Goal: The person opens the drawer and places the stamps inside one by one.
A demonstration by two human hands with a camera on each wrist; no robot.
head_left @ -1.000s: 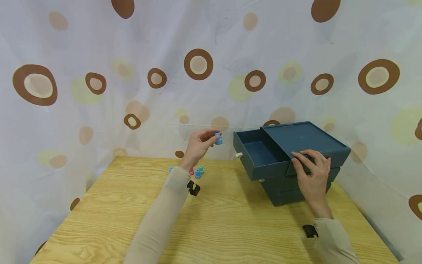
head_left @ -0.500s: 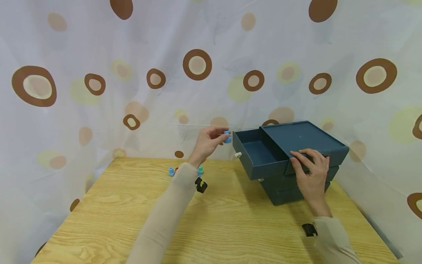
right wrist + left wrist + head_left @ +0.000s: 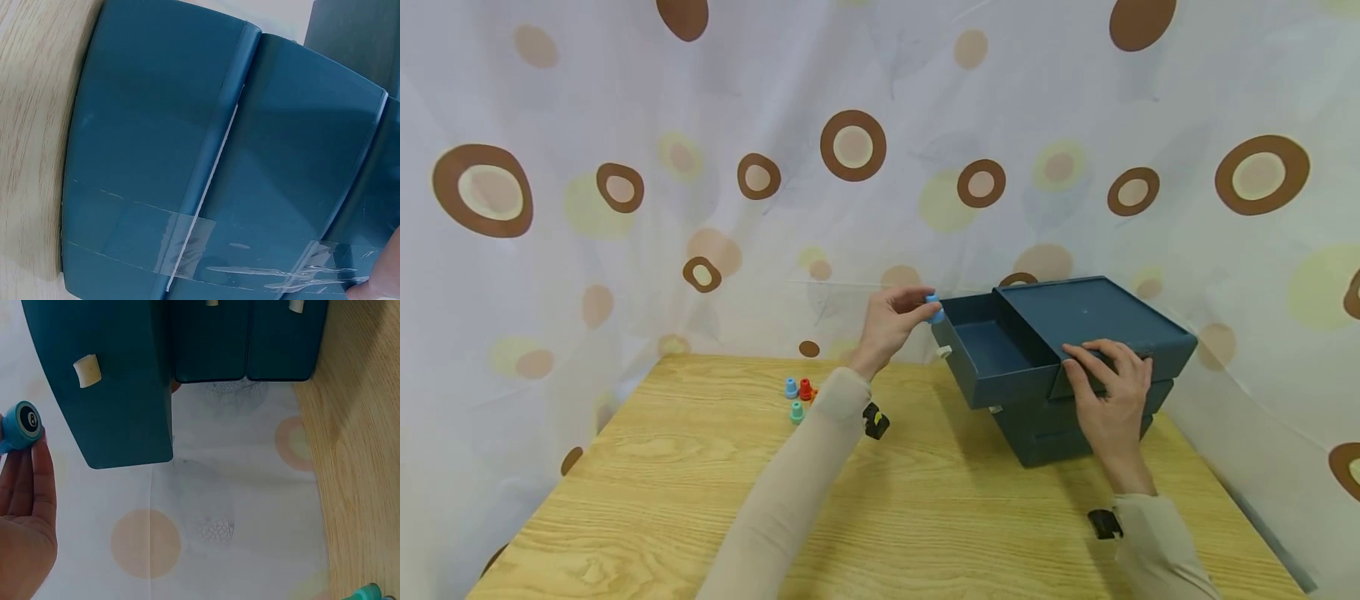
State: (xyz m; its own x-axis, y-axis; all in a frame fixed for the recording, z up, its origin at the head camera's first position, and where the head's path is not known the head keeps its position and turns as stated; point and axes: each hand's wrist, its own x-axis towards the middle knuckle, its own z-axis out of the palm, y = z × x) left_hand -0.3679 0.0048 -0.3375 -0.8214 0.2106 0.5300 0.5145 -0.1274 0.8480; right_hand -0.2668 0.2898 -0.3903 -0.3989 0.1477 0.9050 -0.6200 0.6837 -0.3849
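My left hand pinches a small blue stamp between thumb and fingertips. It is raised right at the outer rim of the pulled-out top drawer. In the left wrist view, the black end of this stamp carries a white ring with the number 8. My right hand rests against the near side of the dark blue drawer unit, its fingertips along the top edge. Only a bit of that hand appears in the right wrist view, beside clear tape on the unit's side.
Further stamps stand on the wooden table at left: a blue one, a red one, a green one and an orange one, partly hidden by my left sleeve. A patterned curtain hangs close behind the table.
My left hand has carried the blue stamp rightward to the drawer's rim, uncovering the stamps on the left side of the table. The right hand and drawer unit have stayed in place.
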